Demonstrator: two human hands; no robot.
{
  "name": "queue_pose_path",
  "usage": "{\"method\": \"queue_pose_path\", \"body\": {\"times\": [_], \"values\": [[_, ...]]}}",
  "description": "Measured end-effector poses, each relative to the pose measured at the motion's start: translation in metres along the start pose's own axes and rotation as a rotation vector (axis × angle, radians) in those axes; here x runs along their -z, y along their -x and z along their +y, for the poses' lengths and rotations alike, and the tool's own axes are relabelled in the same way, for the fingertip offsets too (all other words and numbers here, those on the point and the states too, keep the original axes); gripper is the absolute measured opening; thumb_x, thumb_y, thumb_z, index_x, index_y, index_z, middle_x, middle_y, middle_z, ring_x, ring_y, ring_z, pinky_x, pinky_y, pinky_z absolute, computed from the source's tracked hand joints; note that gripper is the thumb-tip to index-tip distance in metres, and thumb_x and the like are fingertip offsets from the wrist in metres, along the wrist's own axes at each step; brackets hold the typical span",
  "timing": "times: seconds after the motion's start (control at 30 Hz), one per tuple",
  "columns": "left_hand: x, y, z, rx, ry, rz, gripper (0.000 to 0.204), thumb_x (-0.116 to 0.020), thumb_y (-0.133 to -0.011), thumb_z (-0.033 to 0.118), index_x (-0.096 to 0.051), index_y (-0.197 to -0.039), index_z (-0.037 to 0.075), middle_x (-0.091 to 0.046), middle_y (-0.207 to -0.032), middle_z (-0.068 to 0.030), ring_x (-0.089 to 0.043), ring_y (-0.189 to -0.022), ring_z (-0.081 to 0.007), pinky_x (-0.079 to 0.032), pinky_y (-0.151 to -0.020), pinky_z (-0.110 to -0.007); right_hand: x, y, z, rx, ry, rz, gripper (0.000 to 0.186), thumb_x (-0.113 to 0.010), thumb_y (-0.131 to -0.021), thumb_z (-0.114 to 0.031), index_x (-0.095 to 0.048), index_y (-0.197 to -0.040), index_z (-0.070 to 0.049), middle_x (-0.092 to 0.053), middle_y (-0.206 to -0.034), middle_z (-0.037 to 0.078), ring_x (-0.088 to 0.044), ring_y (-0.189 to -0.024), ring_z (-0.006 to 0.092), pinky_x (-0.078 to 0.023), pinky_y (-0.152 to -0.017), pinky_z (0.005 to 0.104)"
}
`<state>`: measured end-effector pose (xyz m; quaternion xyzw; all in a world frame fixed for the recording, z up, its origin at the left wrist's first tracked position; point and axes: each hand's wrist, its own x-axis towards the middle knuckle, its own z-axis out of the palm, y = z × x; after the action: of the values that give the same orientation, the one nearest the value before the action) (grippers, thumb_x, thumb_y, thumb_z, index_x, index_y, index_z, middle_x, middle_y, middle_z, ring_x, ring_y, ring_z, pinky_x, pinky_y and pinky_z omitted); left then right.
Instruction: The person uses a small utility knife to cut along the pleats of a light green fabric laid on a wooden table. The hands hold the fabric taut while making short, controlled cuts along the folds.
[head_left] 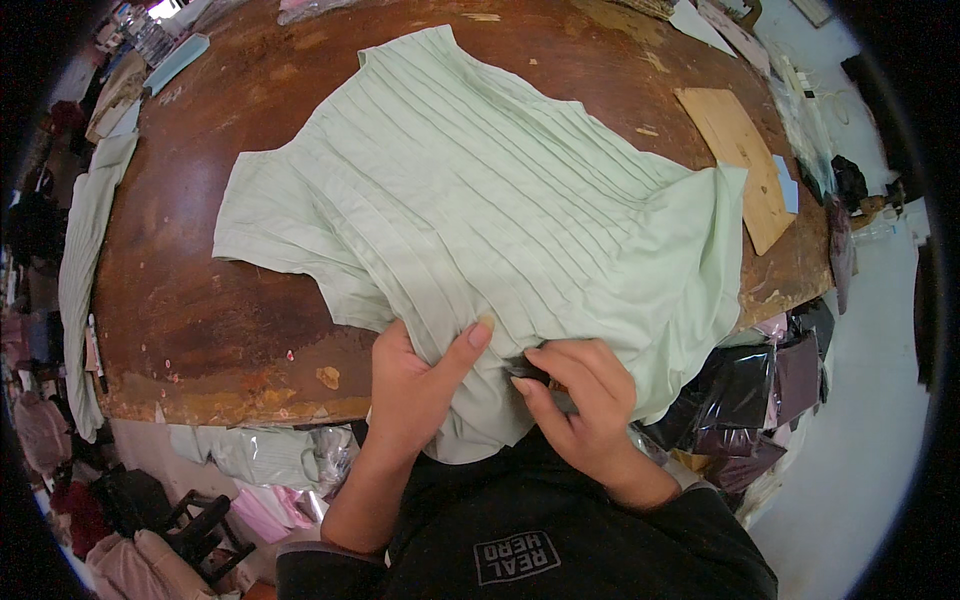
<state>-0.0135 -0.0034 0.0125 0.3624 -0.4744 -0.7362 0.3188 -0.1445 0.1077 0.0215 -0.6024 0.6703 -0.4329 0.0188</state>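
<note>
A pale green pleated garment (450, 190) lies spread over the brown table, its near edge hanging over the front toward me. My left hand (415, 385) grips the near part of it, thumb on top and the other fingers hidden under the cloth. Close to its right, my right hand (590, 400) is closed with thumb and forefinger around a small dark tool (526, 369). The tool is mostly covered by the fingers, so its exact kind is unclear; its tip is at the cloth.
On the worn wooden table (200, 330), a wooden board (740, 165) lies at the right. Folded pale cloth (90, 270) and a pen (97, 352) are along the left edge. Bagged dark garments (735, 390) sit below the right edge, bagged pale ones (260, 455) below the front.
</note>
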Motion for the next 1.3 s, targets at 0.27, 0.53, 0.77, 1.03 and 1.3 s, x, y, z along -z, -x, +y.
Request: {"method": "queue_pose_path", "body": {"times": [0.27, 0.53, 0.77, 1.03, 1.3], "values": [[0.002, 0.0, -0.001, -0.011, -0.015, -0.018, 0.026, -0.07, -0.089, 0.013, -0.064, -0.104, -0.007, -0.069, -0.097, -0.0075, -0.061, -0.086, -0.0094, -0.049, -0.076, -0.025, -0.003, -0.004, -0.001, 0.001, 0.05, 0.003, 0.027, -0.078, -0.071, -0.005, -0.066, -0.095, -0.001, -0.066, -0.088, 0.01, -0.059, -0.068, 0.0255, -0.046, -0.058, 0.0333], [0.004, 0.0, -0.003, -0.006, -0.023, -0.024, 0.027, -0.07, -0.089, 0.014, -0.063, -0.105, -0.008, -0.069, -0.097, -0.0086, -0.061, -0.086, -0.0096, -0.049, -0.077, -0.025, -0.007, -0.003, 0.0, 0.039, 0.072, 0.017, 0.028, -0.078, -0.07, -0.006, -0.066, -0.095, -0.001, -0.066, -0.089, 0.011, -0.058, -0.066, 0.0257, -0.045, -0.056, 0.0332], [0.004, 0.001, -0.003, -0.007, -0.032, -0.025, 0.027, -0.07, -0.089, 0.014, -0.063, -0.104, -0.007, -0.069, -0.097, -0.0084, -0.061, -0.087, -0.0097, -0.049, -0.077, -0.025, -0.013, 0.0, 0.003, 0.093, 0.08, 0.065, 0.028, -0.079, -0.07, -0.007, -0.067, -0.094, -0.001, -0.066, -0.087, 0.011, -0.058, -0.064, 0.0249, -0.045, -0.054, 0.0332], [0.004, 0.001, -0.002, 0.009, -0.02, -0.03, 0.026, -0.07, -0.09, 0.015, -0.063, -0.103, -0.007, -0.069, -0.095, -0.0069, -0.06, -0.085, -0.0088, -0.049, -0.075, -0.025, -0.014, -0.002, 0.003, 0.068, 0.028, 0.055, 0.024, -0.077, -0.071, -0.004, -0.066, -0.091, 0.003, -0.066, -0.083, 0.014, -0.059, -0.066, 0.026, -0.045, -0.057, 0.0314], [0.003, 0.001, -0.003, -0.009, -0.008, -0.023, 0.026, -0.07, -0.09, 0.015, -0.063, -0.103, -0.006, -0.068, -0.096, -0.0067, -0.06, -0.085, -0.0087, -0.049, -0.075, -0.025, -0.015, 0.0, 0.004, 0.032, -0.011, 0.036, 0.023, -0.077, -0.073, -0.003, -0.065, -0.091, 0.004, -0.066, -0.083, 0.015, -0.06, -0.066, 0.0253, -0.045, -0.058, 0.031]]}}
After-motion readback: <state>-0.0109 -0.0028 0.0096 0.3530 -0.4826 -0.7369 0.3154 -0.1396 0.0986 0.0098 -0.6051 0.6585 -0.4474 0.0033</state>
